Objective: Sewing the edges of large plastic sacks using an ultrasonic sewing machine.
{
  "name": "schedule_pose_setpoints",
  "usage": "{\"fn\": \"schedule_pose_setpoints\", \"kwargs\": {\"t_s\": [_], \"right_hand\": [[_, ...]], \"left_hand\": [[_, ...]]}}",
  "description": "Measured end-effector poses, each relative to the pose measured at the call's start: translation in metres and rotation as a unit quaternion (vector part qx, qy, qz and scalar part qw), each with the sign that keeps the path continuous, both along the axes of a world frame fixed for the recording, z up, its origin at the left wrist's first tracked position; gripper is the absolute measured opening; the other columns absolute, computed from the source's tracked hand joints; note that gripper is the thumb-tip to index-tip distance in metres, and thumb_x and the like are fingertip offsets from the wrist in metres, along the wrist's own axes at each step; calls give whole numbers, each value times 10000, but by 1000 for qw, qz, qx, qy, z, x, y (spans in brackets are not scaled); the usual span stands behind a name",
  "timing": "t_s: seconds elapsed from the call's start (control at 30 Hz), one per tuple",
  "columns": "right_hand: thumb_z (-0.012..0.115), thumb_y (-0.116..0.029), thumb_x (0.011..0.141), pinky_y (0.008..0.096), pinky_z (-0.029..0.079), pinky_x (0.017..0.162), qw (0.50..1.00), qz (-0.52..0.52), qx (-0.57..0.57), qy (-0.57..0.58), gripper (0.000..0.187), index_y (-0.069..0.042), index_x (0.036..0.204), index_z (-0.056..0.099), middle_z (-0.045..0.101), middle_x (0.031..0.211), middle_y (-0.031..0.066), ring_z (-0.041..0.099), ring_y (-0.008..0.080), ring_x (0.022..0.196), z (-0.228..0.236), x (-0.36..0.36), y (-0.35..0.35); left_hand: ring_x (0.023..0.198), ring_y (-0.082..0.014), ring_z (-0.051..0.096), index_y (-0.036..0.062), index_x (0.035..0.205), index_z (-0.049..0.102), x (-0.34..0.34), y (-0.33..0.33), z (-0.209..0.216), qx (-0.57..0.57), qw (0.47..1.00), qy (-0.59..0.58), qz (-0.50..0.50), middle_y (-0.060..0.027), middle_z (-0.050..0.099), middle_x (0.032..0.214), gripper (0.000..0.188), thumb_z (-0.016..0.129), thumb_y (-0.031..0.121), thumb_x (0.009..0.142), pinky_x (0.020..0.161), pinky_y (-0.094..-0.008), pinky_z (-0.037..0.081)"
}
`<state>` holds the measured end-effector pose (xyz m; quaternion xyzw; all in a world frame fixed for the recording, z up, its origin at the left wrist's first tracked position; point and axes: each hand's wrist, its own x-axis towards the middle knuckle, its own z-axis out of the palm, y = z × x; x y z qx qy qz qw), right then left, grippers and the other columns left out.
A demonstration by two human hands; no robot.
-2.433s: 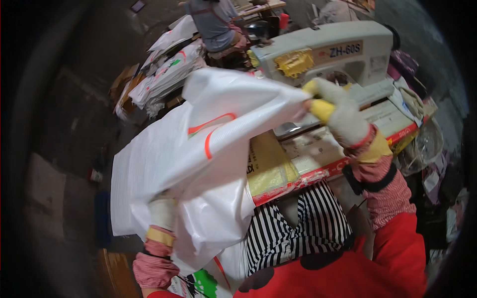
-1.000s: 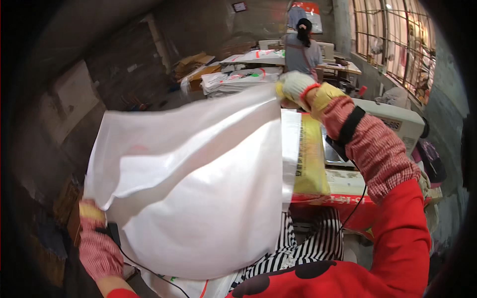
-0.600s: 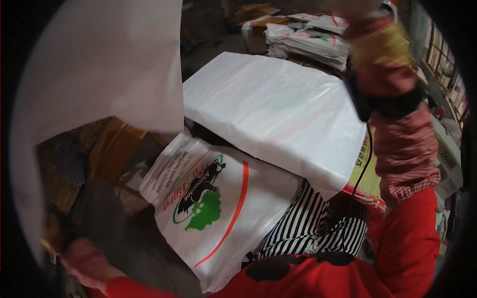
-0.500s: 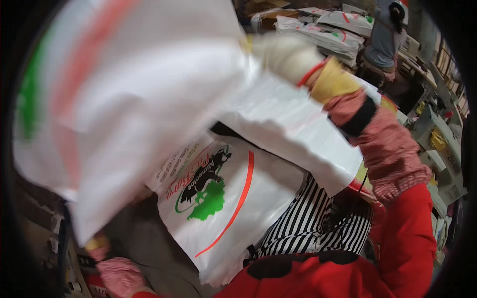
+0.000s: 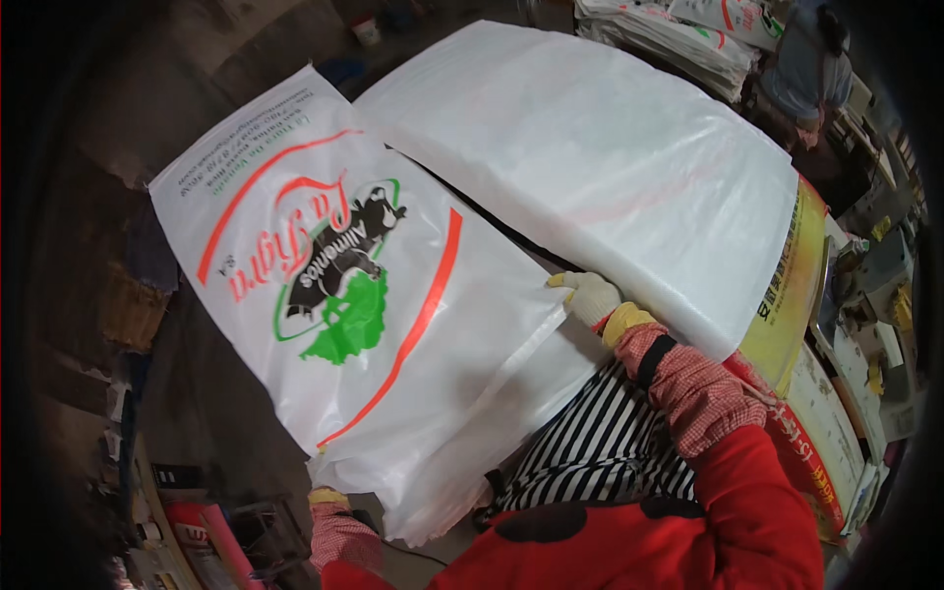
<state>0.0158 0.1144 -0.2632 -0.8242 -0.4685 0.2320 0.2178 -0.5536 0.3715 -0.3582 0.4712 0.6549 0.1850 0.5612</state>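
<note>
A white sack (image 5: 246, 334) with a green, black and red print is spread in front of me, sloping over my lap. My right hand (image 5: 587, 295), in a pale knit glove with yellow fingertips, is closed on its right edge. My left hand (image 5: 329, 496) is at the sack's lower left corner, its yellow cuff showing. Most of its fingers are hidden by the sack, but a bit of yellow at the corner suggests they pinch it. Beyond my right hand lies a stack of white sacks (image 5: 590, 128), blank side up.
More printed sacks (image 5: 678, 44) are piled at the far right, beside a person (image 5: 806, 74) in grey. A yellow printed sack (image 5: 787, 285) and a red-and-white one (image 5: 801, 442) hang at the stack's right side. At lower left is a dark frame (image 5: 270, 536) with red things beside it.
The raised, blurred sack has come down and now lies spread with its print up. My right hand has moved down and nearer; my left hand has shifted right.
</note>
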Motion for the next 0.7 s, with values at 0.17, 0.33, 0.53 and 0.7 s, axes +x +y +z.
{"fn": "schedule_pose_setpoints", "kwargs": {"t_s": [0.17, 0.33, 0.53, 0.7], "right_hand": [[533, 22, 722, 241, 438, 567, 967, -128, 147, 163, 261, -75, 954, 606, 559, 656, 43, 524, 135, 580, -95, 40, -3], [546, -128, 766, 296, 404, 490, 987, -56, 42, 148, 105, -60, 763, 626, 530, 573, 52, 499, 183, 488, -75, 35, -6], [505, -171, 783, 368, 416, 543, 997, -69, 3, -39, 170, -55, 820, 624, 619, 717, 121, 530, 283, 551, -112, 48, -14], [470, -141, 797, 387, 445, 608, 963, -63, -136, -223, 188, -52, 862, 623, 619, 786, 137, 577, 309, 651, -91, 46, -21]], "left_hand": [[918, -287, 547, 82, 1135, 495, 20, -8, -16, -26, 989, 126, -74, -142, 550, 1066, 441, 420, 393, 832, 801, -383, 429], [884, -283, 560, 88, 1126, 504, 11, -19, 2, -33, 969, 200, -141, -137, 564, 1039, 425, 425, 388, 835, 773, -378, 440], [843, -278, 575, 96, 1116, 515, 3, -46, 42, -24, 919, 264, -291, -131, 580, 1007, 407, 431, 381, 839, 739, -371, 453], [809, -274, 588, 102, 1108, 525, 18, -86, 80, 14, 805, 311, -506, -126, 594, 980, 392, 436, 376, 842, 711, -366, 464]]}}
